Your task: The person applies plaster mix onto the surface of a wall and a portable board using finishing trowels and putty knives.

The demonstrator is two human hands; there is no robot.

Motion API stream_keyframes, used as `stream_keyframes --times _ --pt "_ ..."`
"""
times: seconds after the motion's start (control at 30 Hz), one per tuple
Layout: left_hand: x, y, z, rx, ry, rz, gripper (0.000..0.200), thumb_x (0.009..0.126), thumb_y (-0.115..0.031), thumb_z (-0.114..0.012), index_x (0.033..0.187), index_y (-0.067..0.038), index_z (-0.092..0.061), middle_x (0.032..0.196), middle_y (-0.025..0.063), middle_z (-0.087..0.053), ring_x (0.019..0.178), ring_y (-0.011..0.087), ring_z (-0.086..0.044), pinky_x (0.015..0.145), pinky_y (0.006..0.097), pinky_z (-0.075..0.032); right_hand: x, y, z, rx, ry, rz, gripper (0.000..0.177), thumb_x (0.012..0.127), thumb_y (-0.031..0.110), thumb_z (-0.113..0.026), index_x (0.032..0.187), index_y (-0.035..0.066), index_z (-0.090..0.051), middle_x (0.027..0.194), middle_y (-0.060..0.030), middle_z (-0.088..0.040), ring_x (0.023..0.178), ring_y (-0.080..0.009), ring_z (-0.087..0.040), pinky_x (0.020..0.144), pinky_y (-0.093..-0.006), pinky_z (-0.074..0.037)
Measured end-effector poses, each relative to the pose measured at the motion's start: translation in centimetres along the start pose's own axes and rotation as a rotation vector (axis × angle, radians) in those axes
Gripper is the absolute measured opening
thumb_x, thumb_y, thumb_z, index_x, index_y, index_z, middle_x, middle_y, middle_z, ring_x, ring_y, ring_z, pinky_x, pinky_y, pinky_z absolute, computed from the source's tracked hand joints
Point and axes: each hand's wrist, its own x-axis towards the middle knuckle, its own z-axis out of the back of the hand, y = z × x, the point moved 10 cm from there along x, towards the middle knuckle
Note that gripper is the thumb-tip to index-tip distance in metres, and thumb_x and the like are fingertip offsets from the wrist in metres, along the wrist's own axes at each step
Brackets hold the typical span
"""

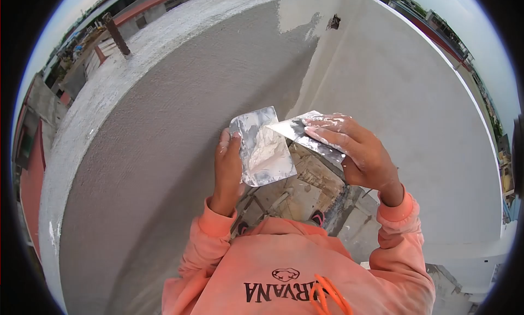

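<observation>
My left hand (pixel 226 165) is closed on the left edge of a flat metal plate with rounded corners (pixel 248 126). White putty (pixel 270 154) is spread in a thick layer over the plate's middle and right side. In my right hand (pixel 360 146), fingers laid along its face, is a putty-smeared metal scraper blade (pixel 305 130). The blade's left corner meets the putty near the plate's upper right edge. Putty specks cover the fingers of my right hand, and a little whitens my left fingertips.
A rough grey wall (pixel 164 107) curves along the left, with white coating near its top right end. A smoother pale wall (pixel 415 113) stands at right; a small hole (pixel 334 22) sits near their corner. Below lie worn boards (pixel 311 178). A rusty post (pixel 117 35) rises from the left ledge.
</observation>
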Motion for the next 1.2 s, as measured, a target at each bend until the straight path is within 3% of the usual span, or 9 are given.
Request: stream_keyframes --times 0.07,0.3,0.6,0.7,0.8,0.9,0.97,1.1,1.2 --pt "0.2 0.2 -1.3 -0.033 0.018 -0.004 0.023 0.101 -0.012 -0.037 0.115 0.002 -0.048 0.107 0.0121 -0.061 0.092 0.0164 -0.062 0.081 0.0309 -0.051 -0.3 1.0 -1.3 -0.132 0.106 0.121 0.064 0.061 -0.008 -0.064 0.124 0.007 -0.058 0.125 -0.0105 -0.06 0.114 -0.0323 -0.057 0.096 -0.0432 -0.047" --pt "1.7 0.8 -2.5 0.033 0.049 -0.035 0.023 0.1 -0.011 -0.036 0.116 0.0 -0.049 0.106 0.01 -0.062 0.092 0.0151 -0.063 0.079 0.0303 -0.053 -1.7 0.8 -4.7 -0.204 0.255 0.233 0.055 0.071 0.001 -0.062 0.126 0.008 -0.059 0.129 -0.0105 -0.059 0.114 -0.0295 -0.057 0.101 -0.0474 -0.043" --pt "3.4 3.1 -1.5 0.196 0.052 -0.004 0.023 0.101 -0.011 -0.035 0.116 0.002 -0.046 0.105 0.0109 -0.061 0.09 0.0152 -0.063 0.078 0.0293 -0.053 -2.7 -1.7 -7.2 -0.222 0.671 0.093 0.054 0.076 0.0 -0.062 0.129 0.009 -0.055 0.126 -0.0107 -0.059 0.116 -0.0283 -0.056 0.106 -0.0467 -0.038" --pt "3.9 3.7 -1.7 0.089 0.012 0.012 0.023 0.101 -0.012 -0.036 0.117 0.002 -0.046 0.105 0.011 -0.061 0.089 0.015 -0.063 0.078 0.0294 -0.052 -2.7 -2.7 -5.2 -0.157 0.801 0.031 0.056 0.074 -0.002 -0.061 0.129 0.009 -0.055 0.12 -0.01 -0.061 0.111 -0.0295 -0.057 0.099 -0.0443 -0.044" --pt "4.0 1.5 -1.1 0.109 -0.034 -0.08 0.022 0.1 -0.011 -0.037 0.109 0.004 -0.049 0.099 0.0093 -0.056 0.088 0.0132 -0.051 0.081 0.03 -0.045 -2.8 -5.8 -1.6 0.032 0.615 -0.123 0.044 0.079 -0.004 -0.057 0.122 0.003 -0.057 0.098 -0.0105 -0.063 0.092 -0.0253 -0.06 0.086 -0.0369 -0.047" --pt "3.3 0.1 -0.5 0.169 -0.052 -0.173 0.022 0.099 -0.012 -0.037 0.109 0.004 -0.05 0.1 0.009 -0.057 0.09 0.0131 -0.051 0.084 0.0302 -0.043 -3.8 -12.8 1.3 0.36 0.3 -0.483 0.033 0.089 0.0 -0.055 0.122 0.001 -0.058 0.099 -0.0071 -0.066 0.088 -0.0159 -0.059 0.085 -0.0309 -0.047" --pt "2.5 0.1 0.3 0.231 -0.012 -0.172 0.023 0.1 -0.013 -0.037 0.111 0.003 -0.05 0.102 0.0083 -0.057 0.092 0.0116 -0.05 0.085 0.0288 -0.042 -5.0 -19.2 1.8 0.543 -0.119 -0.671 0.027 0.095 0.006 -0.053 0.121 0.0 -0.059 0.103 -0.003 -0.066 0.09 -0.0093 -0.056 0.086 -0.0273 -0.045" --pt "0.9 0.0 -0.2 0.215 0.005 -0.177 0.02 0.101 -0.013 -0.038 0.107 0.001 -0.051 0.1 0.0055 -0.056 0.09 0.0101 -0.048 0.084 0.027 -0.041 -1.0 -29.3 2.1 0.825 -0.688 -0.595 0.032 0.096 0.004 -0.052 0.126 -0.006 -0.053 0.115 -0.0068 -0.063 0.101 -0.0122 -0.057 0.092 -0.0287 -0.044" --pt "0.8 0.4 -0.5 0.213 0.006 -0.149 0.018 0.101 -0.011 -0.038 0.105 0.0 -0.051 0.097 0.0039 -0.055 0.089 0.0088 -0.047 0.083 0.0259 -0.04 2.5 -36.6 3.7 0.574 -0.755 -0.677 0.032 0.096 0.004 -0.048 0.127 -0.005 -0.052 0.116 -0.0088 -0.063 0.102 -0.0141 -0.057 0.093 -0.0291 -0.043"
